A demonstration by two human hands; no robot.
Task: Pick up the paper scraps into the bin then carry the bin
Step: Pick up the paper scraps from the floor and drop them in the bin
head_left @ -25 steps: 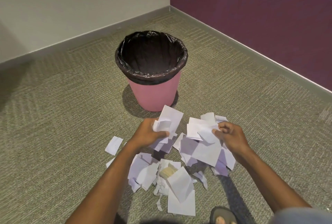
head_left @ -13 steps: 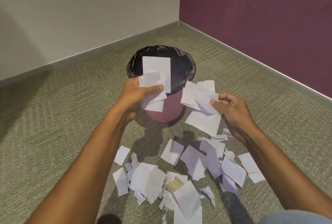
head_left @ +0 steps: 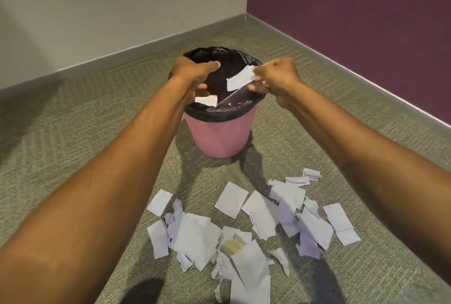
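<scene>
A pink bin (head_left: 219, 137) with a black liner (head_left: 220, 114) stands on the carpet near the room's corner. Both my hands are over its mouth. My left hand (head_left: 195, 74) has its thumb spread away from the fingers, and a white scrap (head_left: 206, 100) sits just under the fingers inside the rim. My right hand (head_left: 275, 79) pinches a white paper scrap (head_left: 240, 79) above the opening, and a greyer sheet (head_left: 234, 98) slants down from it into the bin. Several paper scraps (head_left: 244, 225) lie scattered on the floor in front of the bin.
Grey-green carpet (head_left: 85, 132) covers the floor. A pale wall (head_left: 109, 10) with a grey skirting runs behind the bin on the left, and a purple wall (head_left: 353, 23) on the right. A beige piece (head_left: 233, 246) lies among the scraps.
Both hands rose from the floor pile with handfuls of scraps and moved forward over the bin. Most of the left hand's paper is gone from its grip.
</scene>
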